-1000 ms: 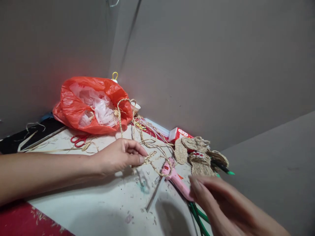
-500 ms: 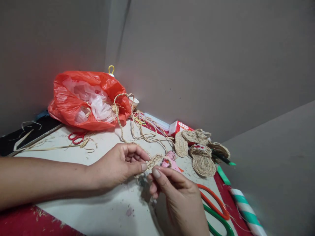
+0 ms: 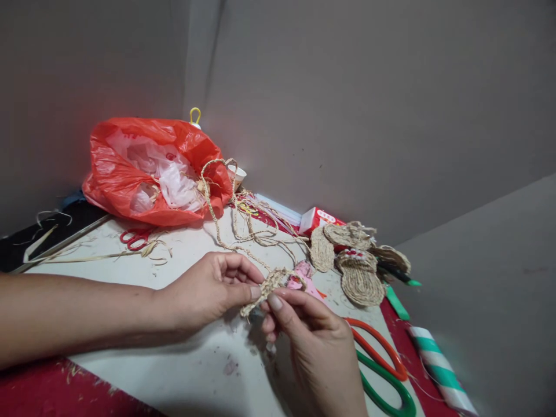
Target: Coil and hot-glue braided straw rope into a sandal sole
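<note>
A small braided straw piece is held between both hands above the white board. My left hand pinches its left edge with thumb and fingers. My right hand grips its lower right side, thumb on top. From the piece a long straw braid runs back in loops toward the red bag. Just behind my right fingers lies a pink item, partly hidden. Large scissors with orange and green handles rest to the right of my right hand.
An open red plastic bag stands at the back left, small red scissors before it. A paper cup, a red and white box and woven straw soles line the back and right. A striped roll lies far right.
The braided piece has turned slightly and shows more of its lower end between my fingers. Both hands stay nearly in place; the view has shifted a little.
</note>
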{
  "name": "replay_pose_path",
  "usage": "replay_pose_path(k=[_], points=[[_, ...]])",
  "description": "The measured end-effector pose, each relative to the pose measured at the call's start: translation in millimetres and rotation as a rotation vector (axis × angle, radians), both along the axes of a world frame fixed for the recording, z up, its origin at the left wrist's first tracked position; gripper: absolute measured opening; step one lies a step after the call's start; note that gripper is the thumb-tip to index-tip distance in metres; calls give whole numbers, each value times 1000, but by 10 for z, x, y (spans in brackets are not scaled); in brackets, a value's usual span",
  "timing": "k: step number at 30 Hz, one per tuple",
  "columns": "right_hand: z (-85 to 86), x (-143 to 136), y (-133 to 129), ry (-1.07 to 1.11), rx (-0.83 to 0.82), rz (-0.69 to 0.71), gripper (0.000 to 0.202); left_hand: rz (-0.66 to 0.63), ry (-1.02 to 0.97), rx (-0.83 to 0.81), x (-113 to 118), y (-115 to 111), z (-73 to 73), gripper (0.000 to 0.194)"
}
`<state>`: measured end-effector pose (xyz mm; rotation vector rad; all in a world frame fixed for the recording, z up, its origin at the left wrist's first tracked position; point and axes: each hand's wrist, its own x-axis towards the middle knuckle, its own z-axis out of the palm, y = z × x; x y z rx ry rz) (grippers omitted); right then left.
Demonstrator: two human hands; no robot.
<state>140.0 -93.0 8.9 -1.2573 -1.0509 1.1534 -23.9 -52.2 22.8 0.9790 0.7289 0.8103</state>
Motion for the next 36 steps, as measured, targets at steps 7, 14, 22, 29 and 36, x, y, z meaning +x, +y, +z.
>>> replay_pose_path(k=[7,14,22,29,36], points=[[-2,-24,-21,24,36,-34,15,-23,-118,-81,24,-4,-29,23],[-5,-31,-2,0,12,-31,17,-45,-150,-117,40,-7,-72,19],[-55,-22,-4,25,20,-34,16,-76,-185,-159,36,2,-98,17],[-67,-20,-27,-3,48,-37,12,-79,-162,-142,36,2,-131,20],[-67,-25,-41,-6,71,-57,11,33,-41,-94,31,11,-79,30]])
